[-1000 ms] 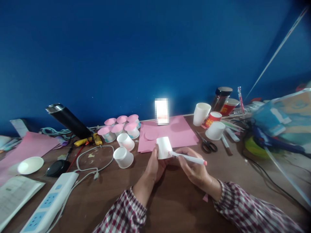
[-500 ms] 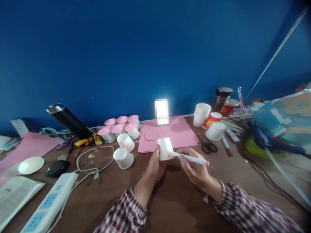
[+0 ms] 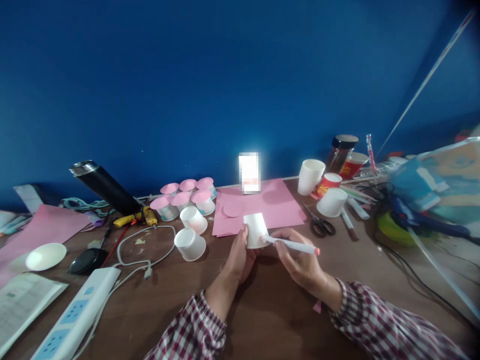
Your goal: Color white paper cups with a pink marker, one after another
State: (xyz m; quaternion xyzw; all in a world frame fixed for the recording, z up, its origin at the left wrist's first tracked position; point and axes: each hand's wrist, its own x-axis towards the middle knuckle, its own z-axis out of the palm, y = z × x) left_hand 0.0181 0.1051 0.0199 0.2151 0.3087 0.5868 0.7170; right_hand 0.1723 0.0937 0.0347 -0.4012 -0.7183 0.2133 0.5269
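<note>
A white paper cup (image 3: 255,229) is held upside down by my left hand (image 3: 240,256), whose fingers wrap its left side and base. My right hand (image 3: 302,260) pinches a white marker (image 3: 296,245) with an orange-red end. The marker's tip meets the cup's lower right side, where a faint reddish mark shows. Behind the cup lie pink paper sheets (image 3: 277,204) with a pink paper disc (image 3: 233,207) on top. Two white cups (image 3: 190,245) stand upside down to the left.
Several cups topped with pink discs (image 3: 182,199) stand at the back left. Scissors (image 3: 321,226), a white cup (image 3: 332,202) and a red cup (image 3: 330,183) are at right. A power strip (image 3: 77,312), cable and black flask (image 3: 107,187) lie left.
The marker and my right hand have shifted very slightly to the left. The cup in my left hand has barely moved.
</note>
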